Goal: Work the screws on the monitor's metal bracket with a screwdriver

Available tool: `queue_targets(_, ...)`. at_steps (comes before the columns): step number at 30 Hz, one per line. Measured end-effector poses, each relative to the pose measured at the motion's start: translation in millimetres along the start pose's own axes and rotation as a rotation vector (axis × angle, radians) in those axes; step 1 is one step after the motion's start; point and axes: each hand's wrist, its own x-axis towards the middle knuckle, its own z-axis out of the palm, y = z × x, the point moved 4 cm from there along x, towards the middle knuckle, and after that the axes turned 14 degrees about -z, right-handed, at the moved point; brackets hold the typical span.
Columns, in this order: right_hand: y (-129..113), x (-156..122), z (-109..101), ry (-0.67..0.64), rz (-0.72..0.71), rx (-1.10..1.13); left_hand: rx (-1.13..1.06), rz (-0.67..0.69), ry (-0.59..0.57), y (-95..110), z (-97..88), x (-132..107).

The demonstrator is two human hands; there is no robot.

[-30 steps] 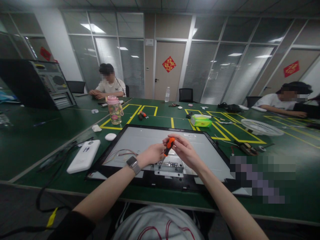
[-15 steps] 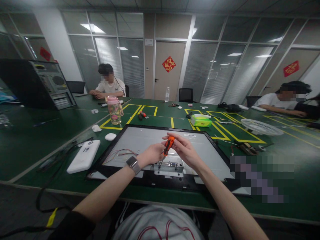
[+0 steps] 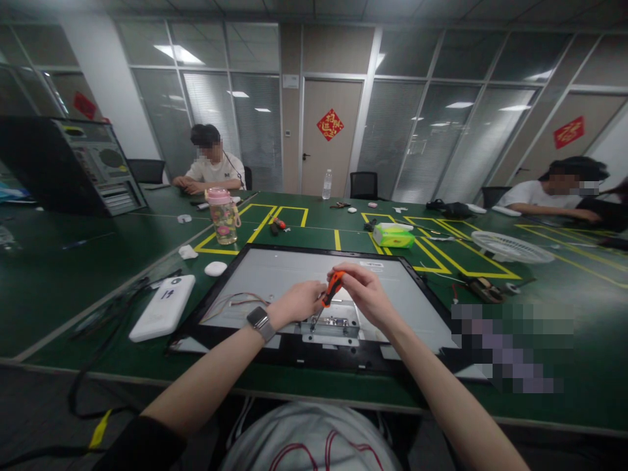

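Note:
A monitor (image 3: pixel 275 271) lies face down on the green table (image 3: pixel 73 275), its grey back panel bare inside a black frame. Near its front edge sits a small metal bracket (image 3: pixel 332 325). My right hand (image 3: pixel 367 296) is closed round the top of an orange-handled screwdriver (image 3: pixel 331 291), whose tip points down at the bracket. My left hand (image 3: pixel 297 303), with a watch on the wrist, is closed and pinches the screwdriver's shaft low down. Thin coloured wires (image 3: pixel 235 301) run across the panel to the left of my hands.
A white flat device (image 3: pixel 163 307) and black cables lie left of the monitor. A pink-lidded bottle (image 3: pixel 223 216), a green tissue pack (image 3: pixel 393 235), a white fan grille (image 3: pixel 513 247) and a computer case (image 3: pixel 73 163) stand farther back. Two people sit at the far side.
My right hand has shifted its fingers on the screwdriver's handle, as in turning it. The left hand and the monitor stay where they were.

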Motion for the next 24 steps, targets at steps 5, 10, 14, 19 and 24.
queue_targets(5,-6,0,9,-0.061,0.036,0.14,0.023,0.034,0.029,2,-0.9,0)
queue_targets(10,-1,0,8,-0.083,-0.004,0.064,0.041,-0.001,0.046,-1,1.6,3)
queue_targets(14,2,0,-1,-0.004,-0.065,-0.033,0.009,-0.009,0.03,-1,0.8,2)
queue_targets(19,-2,0,3,-0.01,0.031,0.063,0.014,0.0,0.024,2,-1.2,0)
queue_targets(24,-7,1,4,-0.051,-0.001,-0.009,0.012,-0.007,0.018,2,-1.5,0)
